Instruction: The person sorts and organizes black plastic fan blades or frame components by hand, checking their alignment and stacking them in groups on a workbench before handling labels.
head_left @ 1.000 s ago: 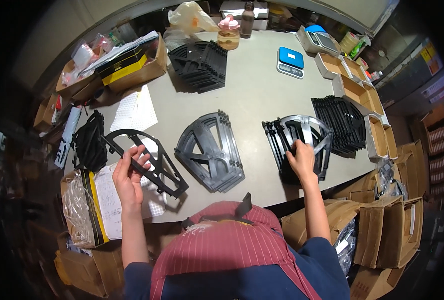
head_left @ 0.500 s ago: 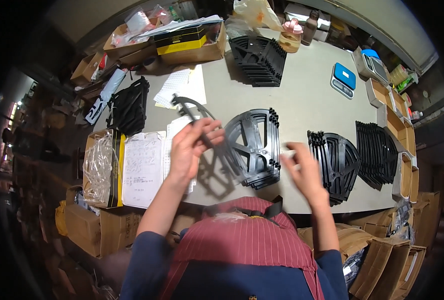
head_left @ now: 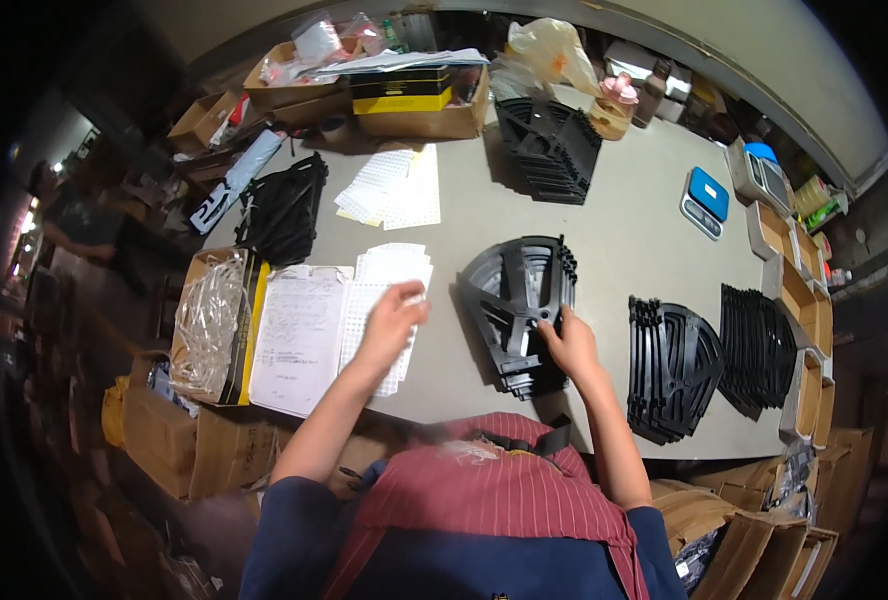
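Observation:
A small stack of black plastic fan-shaped frames lies in the middle of the table. My right hand grips its right edge, thumb on the top frame and the other fingers partly hidden along the side. To the left, my left hand hovers over white sheets of small printed labels, its fingers loosely bent and slightly apart with nothing visible in them. An open notebook with handwritten pages lies beside those sheets.
More black frames are stacked at the right, far right and back. A blue-topped scale stands near shallow cardboard trays. At left are black parts and a box of clear plastic strips.
The curved black frame my left hand held up is out of it, and that hand is now over the label sheets. My right hand has closed on the middle stack. The view has shifted.

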Available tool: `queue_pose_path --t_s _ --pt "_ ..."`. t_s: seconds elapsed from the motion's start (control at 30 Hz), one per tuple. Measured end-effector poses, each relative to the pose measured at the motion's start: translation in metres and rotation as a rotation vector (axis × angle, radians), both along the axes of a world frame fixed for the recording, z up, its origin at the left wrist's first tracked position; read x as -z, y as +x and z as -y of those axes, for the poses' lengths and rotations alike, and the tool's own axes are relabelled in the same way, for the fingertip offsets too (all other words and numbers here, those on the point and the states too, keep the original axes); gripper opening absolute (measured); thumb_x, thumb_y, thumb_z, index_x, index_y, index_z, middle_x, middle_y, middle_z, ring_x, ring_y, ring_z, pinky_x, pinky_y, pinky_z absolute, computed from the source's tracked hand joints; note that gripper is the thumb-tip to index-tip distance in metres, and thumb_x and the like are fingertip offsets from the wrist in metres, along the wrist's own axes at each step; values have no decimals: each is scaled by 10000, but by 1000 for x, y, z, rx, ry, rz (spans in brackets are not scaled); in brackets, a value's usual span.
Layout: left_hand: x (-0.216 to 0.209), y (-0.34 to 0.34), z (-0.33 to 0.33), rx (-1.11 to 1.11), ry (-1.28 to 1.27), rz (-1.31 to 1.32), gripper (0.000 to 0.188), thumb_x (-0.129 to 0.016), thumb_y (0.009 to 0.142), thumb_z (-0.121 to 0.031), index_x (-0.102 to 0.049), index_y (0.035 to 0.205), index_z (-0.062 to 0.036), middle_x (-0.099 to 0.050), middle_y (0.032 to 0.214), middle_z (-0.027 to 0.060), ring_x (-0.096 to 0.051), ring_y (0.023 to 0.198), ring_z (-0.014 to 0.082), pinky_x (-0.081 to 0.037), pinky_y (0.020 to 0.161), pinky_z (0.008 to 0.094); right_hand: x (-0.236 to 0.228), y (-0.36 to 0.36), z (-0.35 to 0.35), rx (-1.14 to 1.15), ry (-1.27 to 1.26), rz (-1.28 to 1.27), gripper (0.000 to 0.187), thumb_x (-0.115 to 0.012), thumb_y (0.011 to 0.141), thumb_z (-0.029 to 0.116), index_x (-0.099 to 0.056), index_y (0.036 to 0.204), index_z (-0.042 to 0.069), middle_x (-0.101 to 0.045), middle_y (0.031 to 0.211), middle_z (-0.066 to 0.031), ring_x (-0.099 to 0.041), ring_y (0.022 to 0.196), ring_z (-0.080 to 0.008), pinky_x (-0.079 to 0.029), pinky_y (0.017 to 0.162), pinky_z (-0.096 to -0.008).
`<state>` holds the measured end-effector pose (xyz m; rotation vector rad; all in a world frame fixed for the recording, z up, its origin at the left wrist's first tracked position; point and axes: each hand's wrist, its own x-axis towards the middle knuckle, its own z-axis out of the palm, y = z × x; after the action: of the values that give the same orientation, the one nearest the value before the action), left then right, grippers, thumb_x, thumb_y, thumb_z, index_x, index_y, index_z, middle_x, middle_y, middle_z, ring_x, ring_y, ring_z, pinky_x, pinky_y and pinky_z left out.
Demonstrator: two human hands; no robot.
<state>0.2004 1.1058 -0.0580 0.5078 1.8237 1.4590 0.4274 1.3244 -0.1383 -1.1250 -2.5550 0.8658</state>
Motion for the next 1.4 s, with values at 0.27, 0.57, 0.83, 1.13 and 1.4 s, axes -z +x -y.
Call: queue_pose_path --t_s 0.27,0.57,0.83,1.13,1.4 --pt "35 -5 10 507 -199 -205 268 -692 928 -196 -730 1146 -44 -737 1084 108 -670 984 207 -521 904 343 -7 18 14 -69 330 231 263 -669 790 125 -652 1041 46 -643 950 -188 -659 834 -416 -532 723 -520" --pt "5 -340 89 -465 -483 -1230 195 -643 847 -151 -747 959 -30 -709 1031 210 -668 1029 395 -531 902 472 -50 -31 23 -131 333 -62 209 -642 766 -22 -655 973 1 -594 1053 -201 -591 996 -412 -490 867 -482" --pt "75 -522 86 -184 -541 150 391 -737 904 -276 -641 1228 -80 -684 1121 145 -667 998 325 -571 811 601 -72 -139 38 -497 103 -204 282 -653 833 -7 -661 1114 9 -640 1166 -193 -638 1065 -395 -528 923 -422" --pt "25 -461 67 -371 180 378 427 -852 712 -284 -671 1025 -57 -667 922 54 -658 843 204 -525 753 308 -57 -178 43 -390 -52 -248 157 -675 897 25 -686 1047 -19 -698 1012 -168 -700 885 -312 -550 809 -358" --pt "-101 -277 59 -237 314 -119 463 -817 715 -111 -637 1122 18 -685 980 83 -660 909 198 -532 838 309 -82 -208 53 -317 -767 -558 716 -727 959 263 -361 1521 12 -537 1441 -159 -534 1305 -232 -425 1076 -356"
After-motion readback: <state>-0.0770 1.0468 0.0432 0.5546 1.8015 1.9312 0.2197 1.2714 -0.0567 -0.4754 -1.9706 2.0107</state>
